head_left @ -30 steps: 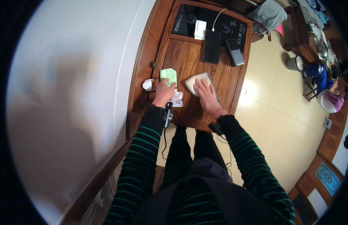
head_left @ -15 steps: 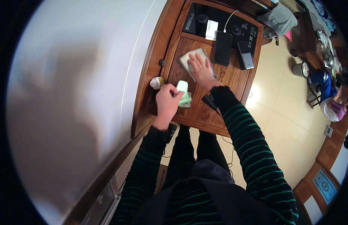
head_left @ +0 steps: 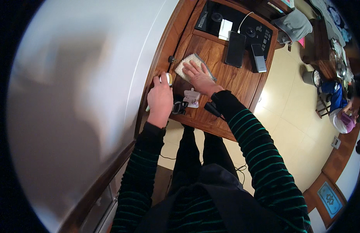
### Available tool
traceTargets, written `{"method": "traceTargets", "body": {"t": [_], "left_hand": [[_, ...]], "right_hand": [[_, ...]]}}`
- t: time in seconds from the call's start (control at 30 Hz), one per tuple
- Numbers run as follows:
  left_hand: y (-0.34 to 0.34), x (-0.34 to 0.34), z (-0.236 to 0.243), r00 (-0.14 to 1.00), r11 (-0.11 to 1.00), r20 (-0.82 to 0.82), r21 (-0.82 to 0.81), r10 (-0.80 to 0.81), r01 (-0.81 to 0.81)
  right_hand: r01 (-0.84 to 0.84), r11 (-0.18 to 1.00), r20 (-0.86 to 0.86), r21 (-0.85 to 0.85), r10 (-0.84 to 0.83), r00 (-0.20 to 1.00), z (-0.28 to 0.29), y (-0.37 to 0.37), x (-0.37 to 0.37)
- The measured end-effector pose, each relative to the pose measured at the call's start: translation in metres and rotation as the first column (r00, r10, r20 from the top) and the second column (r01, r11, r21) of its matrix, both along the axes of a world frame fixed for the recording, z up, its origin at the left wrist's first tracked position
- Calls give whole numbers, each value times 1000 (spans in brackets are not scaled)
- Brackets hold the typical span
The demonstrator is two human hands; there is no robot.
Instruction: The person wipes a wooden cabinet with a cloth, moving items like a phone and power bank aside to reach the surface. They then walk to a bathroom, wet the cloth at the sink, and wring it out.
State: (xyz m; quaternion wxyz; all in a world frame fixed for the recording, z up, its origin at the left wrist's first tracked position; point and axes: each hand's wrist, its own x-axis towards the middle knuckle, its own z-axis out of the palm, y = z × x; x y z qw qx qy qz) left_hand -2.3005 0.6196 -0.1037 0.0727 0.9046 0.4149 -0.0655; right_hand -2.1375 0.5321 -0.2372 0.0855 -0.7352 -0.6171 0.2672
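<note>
My left hand [head_left: 160, 100] is at the table's left edge, its fingers curled around a small white bottle [head_left: 168, 79] with a yellow label. A sliver of a pale green item [head_left: 147, 109] shows beside the palm; the hand hides the rest, and I cannot tell whether it is held. My right hand [head_left: 201, 79] lies flat, fingers spread, on a folded cream cloth [head_left: 182, 70] with a grey edge, pressing it against the wooden table [head_left: 222, 99]. Between the hands and nearer me lies a small pale printed packet [head_left: 192, 98].
A black phone [head_left: 235, 49] with a white cable, a grey slim device [head_left: 259, 58] and a white card [head_left: 225, 29] lie by the black cooktop [head_left: 211, 14]. A dark strap-like item [head_left: 179, 106] sits near the front edge. The wall [head_left: 110, 77] runs along the left.
My left hand has moved left with the green item, from above the packet to the white bottle, uncovering the packet. My right hand has slid the cloth left across the table.
</note>
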Motion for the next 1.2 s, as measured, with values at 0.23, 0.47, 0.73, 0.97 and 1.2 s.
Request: {"method": "traceTargets", "body": {"t": [0.23, 0.47, 0.73, 0.97, 1.2], "left_hand": [[16, 6, -27, 984, 997, -167, -53, -68, 60], [1, -14, 18, 998, 991, -62, -127, 22, -30], [-1, -23, 40, 999, 993, 33, -114, -28, 31], [19, 3, 0, 991, 991, 27, -18, -130, 130], [35, 23, -29, 979, 982, 72, 41, -189, 186]], "right_hand": [[44, 998, 16, 51, -45, 999, 0, 22, 3], [5, 999, 43, 43, -6, 999, -1, 19, -25], [-321, 937, -88, 137, 334, 938, -2, 37, -12], [-31, 982, 91, 188, 14, 996, -21, 17, 52], [170, 976, 87, 138, -183, 979, -5, -69, 31]]}}
